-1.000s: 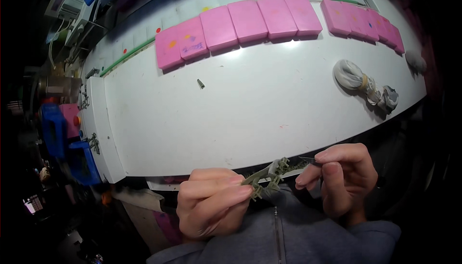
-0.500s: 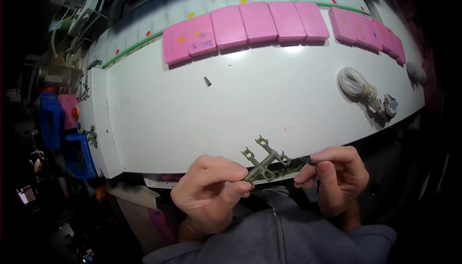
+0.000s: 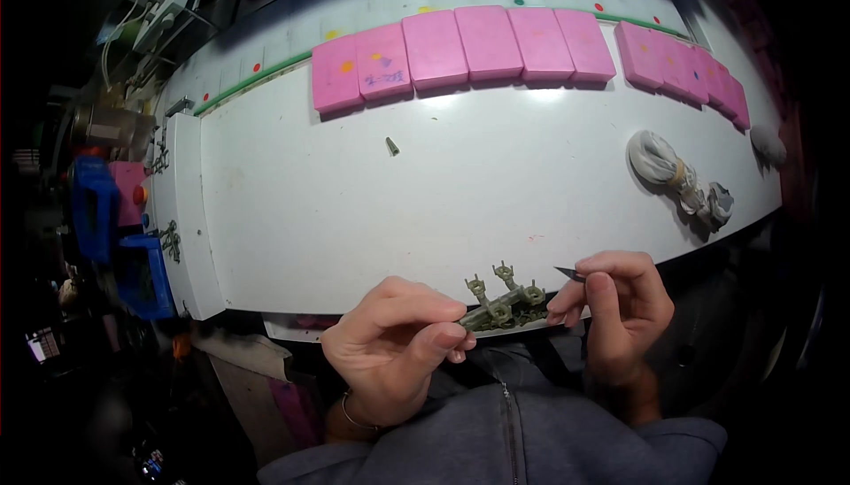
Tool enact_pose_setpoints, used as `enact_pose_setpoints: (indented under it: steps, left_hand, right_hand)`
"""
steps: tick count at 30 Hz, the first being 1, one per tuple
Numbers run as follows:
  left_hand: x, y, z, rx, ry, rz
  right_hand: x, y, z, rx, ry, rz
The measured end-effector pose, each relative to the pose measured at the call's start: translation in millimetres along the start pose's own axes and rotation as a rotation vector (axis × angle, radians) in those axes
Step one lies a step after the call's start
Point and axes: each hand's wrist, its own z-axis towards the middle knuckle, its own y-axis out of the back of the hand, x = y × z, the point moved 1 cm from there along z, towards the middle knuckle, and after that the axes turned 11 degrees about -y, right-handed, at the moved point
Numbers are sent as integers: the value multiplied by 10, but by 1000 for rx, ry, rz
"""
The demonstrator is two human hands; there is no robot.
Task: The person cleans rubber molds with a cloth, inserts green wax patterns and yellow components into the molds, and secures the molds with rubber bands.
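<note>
My left hand [image 3: 394,343] pinches one end of a small grey-green plastic part [image 3: 501,300] made of a bar with several ring-tipped stubs, held just above the near edge of the white table [image 3: 354,211]. My right hand [image 3: 617,308] grips a small knife, whose dark pointed blade [image 3: 567,273] sticks out to the left by the part's right end. Blade and part are close together; contact cannot be told.
A row of pink flat boxes [image 3: 460,47] lines the far side of the table, with more at the far right [image 3: 686,65]. A tied white cloth bundle [image 3: 677,175] lies at right. A tiny dark piece [image 3: 391,145] sits mid-table. Blue bins [image 3: 142,273] stand at left.
The part has been turned so its ringed stubs point up and away. Both hands shifted slightly; the right hand's blade now points at the part's right end.
</note>
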Motion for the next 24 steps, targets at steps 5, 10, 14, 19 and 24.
enact_pose_setpoints:
  steps: [5,10,14,19,24]
  left_hand:
    - [24,33,-6,50,-17,76]
    - [32,33,3,76,-98,86]
    - [-5,-4,26,46,-6,28]
    - [25,-10,47,24,10,-33]
    - [37,-7,57,15,43,-50]
  right_hand:
    - [-125,2,112,-48,-26,20]
    - [-258,10,210,-86,-87,23]
    - [-292,18,239,-81,-91,6]
    - [-285,-5,289,-64,-83,10]
    - [-310,-28,307,-70,-64,-34]
